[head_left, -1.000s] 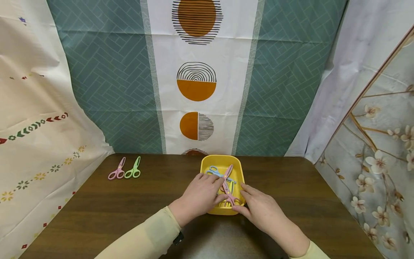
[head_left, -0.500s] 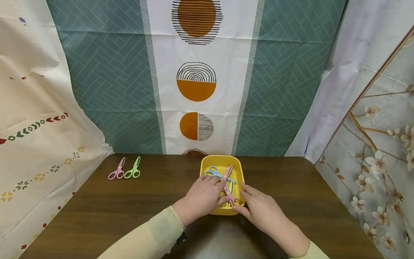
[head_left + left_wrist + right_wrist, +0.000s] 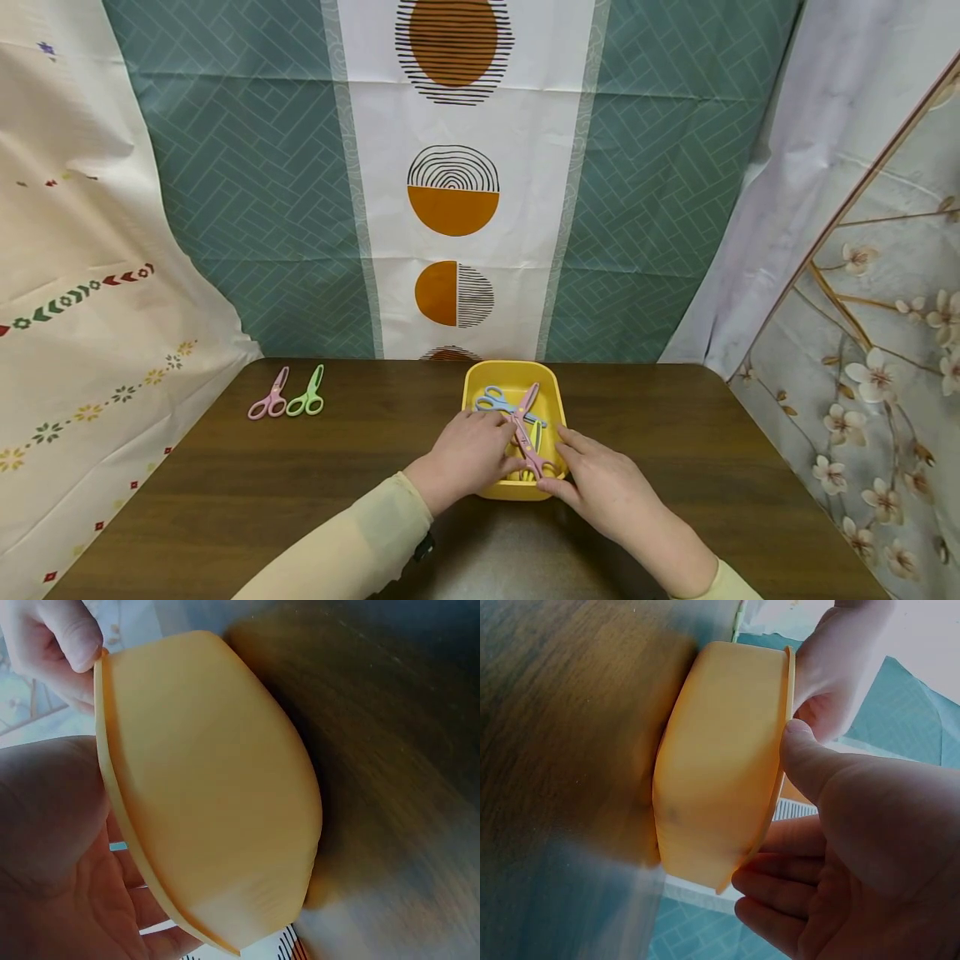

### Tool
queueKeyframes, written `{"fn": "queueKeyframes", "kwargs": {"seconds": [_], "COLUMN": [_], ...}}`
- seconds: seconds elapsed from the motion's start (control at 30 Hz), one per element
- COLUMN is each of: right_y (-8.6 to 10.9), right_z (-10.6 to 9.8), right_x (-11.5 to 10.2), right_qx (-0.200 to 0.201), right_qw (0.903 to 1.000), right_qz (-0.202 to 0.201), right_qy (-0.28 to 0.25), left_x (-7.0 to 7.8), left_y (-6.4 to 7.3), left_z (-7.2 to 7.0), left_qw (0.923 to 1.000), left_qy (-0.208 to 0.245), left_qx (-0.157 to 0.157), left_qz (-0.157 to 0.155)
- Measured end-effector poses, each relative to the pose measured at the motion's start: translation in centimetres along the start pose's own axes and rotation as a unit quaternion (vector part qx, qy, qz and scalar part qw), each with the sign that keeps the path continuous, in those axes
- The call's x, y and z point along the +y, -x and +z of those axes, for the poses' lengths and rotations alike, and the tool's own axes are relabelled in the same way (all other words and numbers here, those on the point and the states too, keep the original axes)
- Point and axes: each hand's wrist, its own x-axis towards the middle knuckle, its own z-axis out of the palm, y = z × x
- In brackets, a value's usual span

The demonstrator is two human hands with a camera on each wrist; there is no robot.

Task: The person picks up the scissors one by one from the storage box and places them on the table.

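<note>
A yellow plastic tray point(image 3: 555, 402) stands on the table in front of me in the head view. Pink scissors point(image 3: 529, 454) lie across it, over blue scissors point(image 3: 492, 402) and a yellow-green pair point(image 3: 537, 434). My left hand point(image 3: 467, 450) reaches over the left side, fingers above the contents, thumb near the pink handle. What lies under its palm is hidden. My right hand point(image 3: 611, 487) holds the near right corner, thumb at the front rim and fingers along the right side. The right wrist view shows that thumb point(image 3: 802, 742) against the rim.
Another pair of pink scissors point(image 3: 270, 396) and green scissors point(image 3: 308, 393) lie side by side at the table's far left. A patterned curtain point(image 3: 450, 292) hangs behind the dark wooden table point(image 3: 360, 450). More patterned cloth flanks both sides.
My left hand has shifted slightly to the right over the tray, showing more of the blue scissors. The right hand stays at its corner. The head view has shifted slightly.
</note>
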Motion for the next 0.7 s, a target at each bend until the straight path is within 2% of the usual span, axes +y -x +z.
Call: {"fn": "queueKeyframes", "kwargs": {"seconds": [0.17,0.7], "right_y": [0.04,0.08], "right_z": [-0.01,-0.02], "right_x": [-0.01,-0.04], "right_qx": [-0.001,-0.003], "right_qw": [1.0000,1.0000], "right_qz": [0.001,0.001], "right_qy": [-0.001,-0.008], "left_x": [-0.08,-0.07], "left_y": [-0.28,-1.02], "left_z": [0.23,0.58], "left_qw": [1.0000,0.9990], "left_qy": [0.003,-0.002], "left_qx": [-0.004,-0.045], "left_qz": [0.000,-0.001]}}
